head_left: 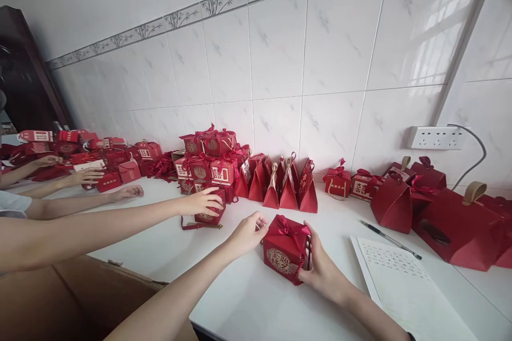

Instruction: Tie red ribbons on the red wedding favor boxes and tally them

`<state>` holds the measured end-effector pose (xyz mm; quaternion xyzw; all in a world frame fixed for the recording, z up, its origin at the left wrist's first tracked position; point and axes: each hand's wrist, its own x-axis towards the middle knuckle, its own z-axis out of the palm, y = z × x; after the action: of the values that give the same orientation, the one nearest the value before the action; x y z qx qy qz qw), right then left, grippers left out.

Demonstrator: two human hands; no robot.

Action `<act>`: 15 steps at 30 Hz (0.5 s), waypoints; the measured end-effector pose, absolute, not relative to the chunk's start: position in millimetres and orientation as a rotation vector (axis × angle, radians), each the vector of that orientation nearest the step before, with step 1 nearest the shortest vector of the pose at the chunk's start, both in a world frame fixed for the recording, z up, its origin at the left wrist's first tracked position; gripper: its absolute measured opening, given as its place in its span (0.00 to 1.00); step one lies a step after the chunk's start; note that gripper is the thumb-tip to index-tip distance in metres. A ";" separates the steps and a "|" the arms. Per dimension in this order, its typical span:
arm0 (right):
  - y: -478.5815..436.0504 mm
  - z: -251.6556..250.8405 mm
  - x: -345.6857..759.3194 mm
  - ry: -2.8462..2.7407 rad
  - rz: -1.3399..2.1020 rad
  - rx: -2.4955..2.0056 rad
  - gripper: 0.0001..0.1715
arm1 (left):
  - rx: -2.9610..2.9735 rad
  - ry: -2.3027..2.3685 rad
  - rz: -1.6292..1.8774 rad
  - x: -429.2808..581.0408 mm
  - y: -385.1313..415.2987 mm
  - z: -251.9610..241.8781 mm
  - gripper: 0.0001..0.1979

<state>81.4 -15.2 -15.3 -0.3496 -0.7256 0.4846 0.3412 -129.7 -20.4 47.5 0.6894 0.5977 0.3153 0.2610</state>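
Note:
A small red gift box (285,248) with a ribbon bow on top and a gold round emblem on its front stands on the white counter (248,298). My left hand (248,232) pinches the box's upper left edge. My right hand (322,270) wraps the box's right side, fingers closed by the red cord hanging there. Both hands touch the box, which rests upright between them.
Another person's hand (202,202) rests on a red box (210,213) just left of mine; more arms reach in further left. Stacked red boxes (208,162), pouch-shaped boxes (288,184), larger handled boxes (452,229), a notebook (404,290), a pen (390,240), a wall power strip (436,137) and a cardboard carton (80,298) surround me.

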 end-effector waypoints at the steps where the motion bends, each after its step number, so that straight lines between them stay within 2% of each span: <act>1: -15.3 -15.6 81.2 -1.896 1.259 -0.911 0.54 | 1.881 1.613 0.852 -129.7 -20.4 48.2 0.06; 6: -13.1 -17.2 80.8 -1.962 1.090 -0.937 0.52 | 2.039 1.574 0.803 -127.5 -25.6 52.8 0.10; 15: -12.2 -17.3 81.1 -1.986 1.064 -0.920 0.51 | 2.133 1.579 0.687 -130.3 -28.4 51.2 0.14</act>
<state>81.1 -12.2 -17.3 -0.3545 -0.7655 0.4100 0.3468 -130.3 -28.4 51.2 0.7625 0.5645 0.2457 0.1988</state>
